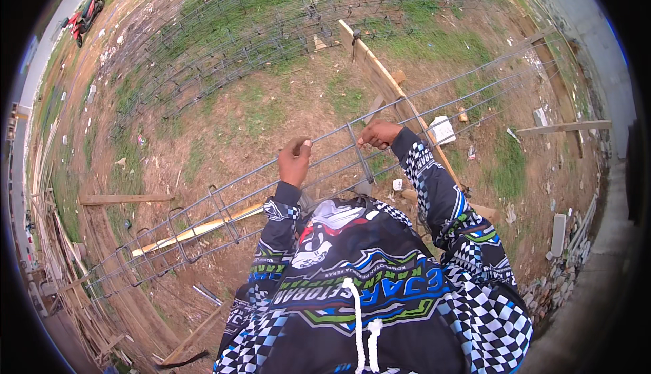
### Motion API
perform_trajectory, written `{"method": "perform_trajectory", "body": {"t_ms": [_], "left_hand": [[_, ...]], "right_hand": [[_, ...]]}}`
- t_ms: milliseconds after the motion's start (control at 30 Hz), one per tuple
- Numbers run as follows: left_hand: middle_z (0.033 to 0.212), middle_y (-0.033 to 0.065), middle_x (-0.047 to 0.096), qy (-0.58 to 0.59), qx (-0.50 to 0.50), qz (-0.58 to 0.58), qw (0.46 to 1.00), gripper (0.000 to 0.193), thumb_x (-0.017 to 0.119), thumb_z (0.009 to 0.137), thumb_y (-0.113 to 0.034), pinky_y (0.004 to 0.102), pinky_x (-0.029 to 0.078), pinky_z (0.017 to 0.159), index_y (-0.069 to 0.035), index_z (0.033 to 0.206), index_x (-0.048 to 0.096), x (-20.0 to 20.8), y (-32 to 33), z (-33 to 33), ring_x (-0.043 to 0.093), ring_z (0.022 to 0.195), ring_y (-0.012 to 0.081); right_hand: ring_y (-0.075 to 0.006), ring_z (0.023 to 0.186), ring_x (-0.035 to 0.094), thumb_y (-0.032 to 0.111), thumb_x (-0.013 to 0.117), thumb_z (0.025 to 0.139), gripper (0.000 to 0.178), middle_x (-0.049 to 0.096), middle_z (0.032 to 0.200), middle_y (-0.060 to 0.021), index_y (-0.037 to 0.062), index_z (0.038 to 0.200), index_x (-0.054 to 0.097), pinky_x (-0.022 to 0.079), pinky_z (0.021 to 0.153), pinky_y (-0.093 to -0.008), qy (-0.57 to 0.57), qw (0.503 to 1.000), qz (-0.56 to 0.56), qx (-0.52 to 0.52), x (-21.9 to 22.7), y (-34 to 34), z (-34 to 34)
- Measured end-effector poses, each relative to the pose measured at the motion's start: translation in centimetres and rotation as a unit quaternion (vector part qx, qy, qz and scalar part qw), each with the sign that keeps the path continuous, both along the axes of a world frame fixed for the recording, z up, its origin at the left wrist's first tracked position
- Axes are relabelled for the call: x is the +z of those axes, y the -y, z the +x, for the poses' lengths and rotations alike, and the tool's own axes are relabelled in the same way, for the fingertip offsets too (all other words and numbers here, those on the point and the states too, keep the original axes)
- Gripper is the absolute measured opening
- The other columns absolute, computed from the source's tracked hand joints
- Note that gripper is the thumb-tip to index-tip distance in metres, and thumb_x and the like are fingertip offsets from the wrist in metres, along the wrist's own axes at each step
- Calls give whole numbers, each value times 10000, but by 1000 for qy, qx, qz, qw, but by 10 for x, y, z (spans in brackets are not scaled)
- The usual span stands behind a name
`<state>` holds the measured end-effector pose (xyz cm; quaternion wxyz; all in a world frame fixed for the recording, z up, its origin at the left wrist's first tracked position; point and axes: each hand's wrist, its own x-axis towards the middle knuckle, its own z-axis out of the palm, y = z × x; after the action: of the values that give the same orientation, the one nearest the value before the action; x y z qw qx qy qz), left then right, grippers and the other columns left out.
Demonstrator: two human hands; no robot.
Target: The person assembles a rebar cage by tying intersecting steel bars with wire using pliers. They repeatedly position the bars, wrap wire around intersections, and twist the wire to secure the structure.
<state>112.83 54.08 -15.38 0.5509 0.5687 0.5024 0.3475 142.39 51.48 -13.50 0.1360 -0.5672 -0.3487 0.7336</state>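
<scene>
A long cage of steel reinforcing bars (329,132) runs slantwise in front of me, from lower left to upper right. My left hand (294,162) is closed over its far top bar, thumb pointing up. Just to the right, a square stirrup (360,152) stands around the long bars. My right hand (381,134) pinches beside that stirrup's upper corner; whatever lies between the fingertips is too small to make out. Further left along the cage, several more stirrups (222,212) are spaced along the bars, some leaning.
An upright wooden board (380,69) crosses beneath the cage at my right. Other bar cages (230,42) lie on the grass beyond. A wood strip (196,228) runs under the left end. Planks (563,128), stone rubble (542,299) and a red motorbike (84,19) are around.
</scene>
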Motion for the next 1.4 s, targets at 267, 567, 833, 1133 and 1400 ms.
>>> {"method": "perform_trajectory", "body": {"t_ms": [267,567,833,1133,1400], "left_hand": [[869,164,694,-156,-12,147,977,230,636,843,-220,377,508,746,-33,959,702,3,-19,29,671,805,289],[630,134,665,-301,-221,23,927,482,601,850,-484,425,511,678,-40,697,714,-13,-56,97,664,667,309],[602,92,664,-253,-272,-52,927,519,613,860,-488,309,517,541,5,727,708,-16,-70,126,651,520,164],[670,100,676,-217,-245,-114,938,399,661,815,-379,293,497,479,17,818,714,-13,-67,124,658,530,166],[700,112,673,-197,-306,-84,928,277,625,816,-218,293,504,498,6,950,714,-37,-76,113,639,506,179]], "right_hand": [[-376,661,657,183,649,685,240,626,667,-235,-27,795,683,510,619,-467,464,789,399,55,13,-5,-33],[-377,529,610,146,587,758,146,581,560,-194,7,798,568,470,516,-491,554,703,445,34,30,43,-77],[-367,484,584,148,584,795,137,568,536,-176,26,848,549,448,469,-492,543,712,446,-21,9,60,-90],[-365,509,577,204,588,856,162,560,548,-175,42,866,572,446,496,-478,521,732,435,-57,20,65,-85],[-324,656,655,378,669,805,349,660,691,-168,31,841,686,499,624,-420,362,877,315,8,35,50,-34]]}}
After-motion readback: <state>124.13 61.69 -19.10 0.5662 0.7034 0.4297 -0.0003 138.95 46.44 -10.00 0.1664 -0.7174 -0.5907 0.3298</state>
